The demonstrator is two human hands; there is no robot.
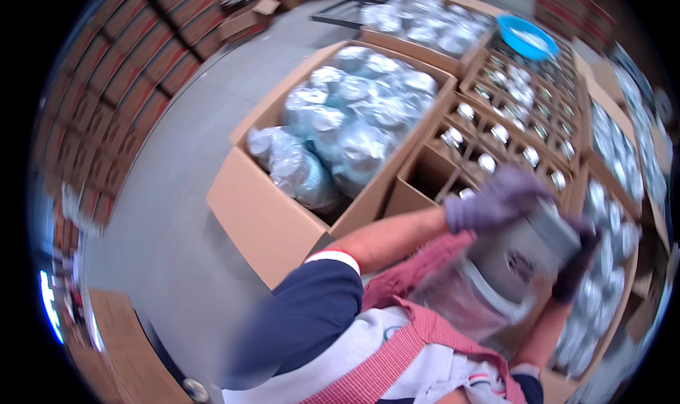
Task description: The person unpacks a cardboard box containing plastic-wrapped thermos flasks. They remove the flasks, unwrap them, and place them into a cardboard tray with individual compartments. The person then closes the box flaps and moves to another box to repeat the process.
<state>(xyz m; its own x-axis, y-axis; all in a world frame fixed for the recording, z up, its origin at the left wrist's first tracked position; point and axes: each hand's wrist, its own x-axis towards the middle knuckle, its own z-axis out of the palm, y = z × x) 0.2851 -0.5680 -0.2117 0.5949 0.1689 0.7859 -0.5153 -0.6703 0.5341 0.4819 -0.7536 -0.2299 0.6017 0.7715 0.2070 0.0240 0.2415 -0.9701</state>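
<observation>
In front of my chest I hold a grey jug-like vessel [516,259] with a round dark emblem on its side and a curved light-grey band that looks like a handle. It is tilted, and a clear plastic bag [453,301] hangs around its lower part. My left hand [501,200], in a purple-grey glove, is closed on the vessel's upper left side. My right hand [577,259], in a darker-looking glove, grips its right side; the fingers are partly hidden and blurred. Just beyond my left hand is a divided carton [418,198] of silver-topped items, with a vacant compartment at its near left corner.
To the left stands an open carton [262,216] of plastic-wrapped bluish vessels [358,149]. Farther back are another carton of wrapped items [425,25] and a blue basin [525,37]. More wrapped items [591,301] lie at right. Stacked boxes [117,78] line the left wall.
</observation>
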